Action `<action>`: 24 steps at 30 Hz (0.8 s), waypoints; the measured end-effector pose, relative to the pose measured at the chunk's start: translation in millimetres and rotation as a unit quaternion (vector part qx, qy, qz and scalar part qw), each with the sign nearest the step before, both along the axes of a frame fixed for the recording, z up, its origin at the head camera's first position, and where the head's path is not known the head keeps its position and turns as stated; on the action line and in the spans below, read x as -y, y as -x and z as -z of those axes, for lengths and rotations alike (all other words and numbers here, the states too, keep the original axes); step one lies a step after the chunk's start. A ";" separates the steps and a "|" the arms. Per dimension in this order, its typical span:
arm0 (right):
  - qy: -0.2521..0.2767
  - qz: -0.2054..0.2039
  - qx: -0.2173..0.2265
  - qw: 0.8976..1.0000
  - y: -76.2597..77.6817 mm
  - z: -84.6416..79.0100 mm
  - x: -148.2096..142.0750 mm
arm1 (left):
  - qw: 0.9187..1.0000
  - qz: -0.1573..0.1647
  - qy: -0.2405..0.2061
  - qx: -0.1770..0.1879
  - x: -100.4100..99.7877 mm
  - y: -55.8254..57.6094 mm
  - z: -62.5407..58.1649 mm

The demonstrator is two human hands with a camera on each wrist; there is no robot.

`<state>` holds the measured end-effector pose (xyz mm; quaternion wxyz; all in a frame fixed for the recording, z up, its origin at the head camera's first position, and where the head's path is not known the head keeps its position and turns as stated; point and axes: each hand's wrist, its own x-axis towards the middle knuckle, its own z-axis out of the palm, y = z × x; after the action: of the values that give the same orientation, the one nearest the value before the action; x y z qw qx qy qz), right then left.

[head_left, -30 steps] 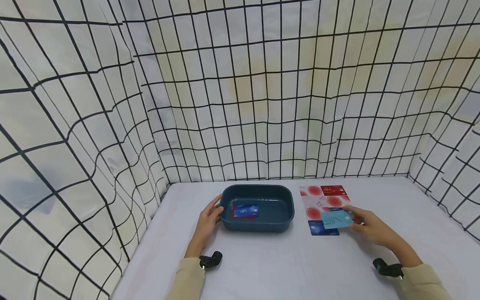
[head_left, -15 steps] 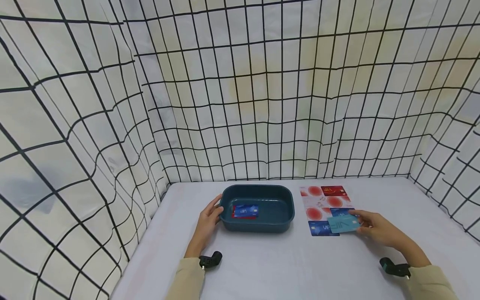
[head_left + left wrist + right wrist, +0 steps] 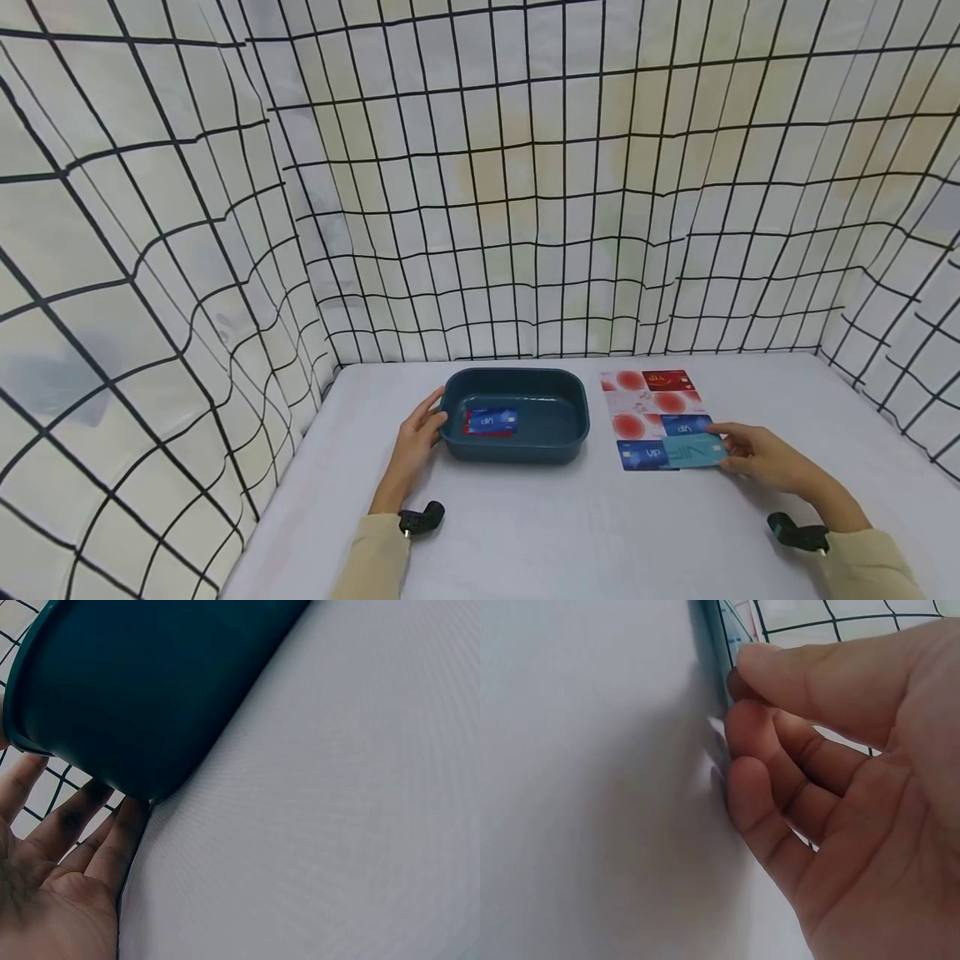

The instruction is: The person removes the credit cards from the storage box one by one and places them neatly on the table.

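My right hand [image 3: 772, 458] pinches the right end of a light-blue VIP card [image 3: 686, 451] between thumb and fingertips. The card lies low over the bottom right of a sheet printed with red circles [image 3: 628, 381], overlapping a dark-blue VIP card [image 3: 637, 455] to its left. In the right wrist view, only a sliver of the light-blue card [image 3: 721, 634] shows past the thumb. My left hand [image 3: 415, 442] touches the left end of a dark-teal plastic bin [image 3: 517, 454], with fairly straight fingers spread along its outer wall [image 3: 97, 712] and the thumb at the rim.
Inside the bin lie a blue VIP card [image 3: 492, 420] and a red card [image 3: 491, 434] beneath it. On the sheet are a red VIP card [image 3: 667, 381] at top right and another blue card [image 3: 684, 424]. Black-gridded white cloth [image 3: 480, 275] walls the white table [image 3: 525, 533].
My right hand has moved right and slightly down with the light-blue card, uncovering more of both blue cards on the sheet. The left hand and bin have stayed in place.
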<state>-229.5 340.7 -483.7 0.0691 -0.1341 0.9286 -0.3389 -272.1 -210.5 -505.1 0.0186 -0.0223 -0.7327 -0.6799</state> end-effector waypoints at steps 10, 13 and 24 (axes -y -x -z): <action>-0.006 0.003 0.048 0.999 -1.4 -6.8 -6.2 | 1.000 0.001 -0.001 0.004 0.6 -0.1 1.0; -0.004 0.004 0.052 0.999 -1.9 -7.9 -7.8 | 1.000 0.001 -0.001 0.002 0.1 -0.1 0.6; 0.001 0.011 0.073 0.997 -3.6 -10.1 -11.8 | 1.000 -0.002 -0.002 0.002 -0.3 -0.2 -0.4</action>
<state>-225.9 352.5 -473.6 0.1329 -0.0988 0.9224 -0.3490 -271.9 -210.3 -504.8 0.0184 -0.0196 -0.7317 -0.6811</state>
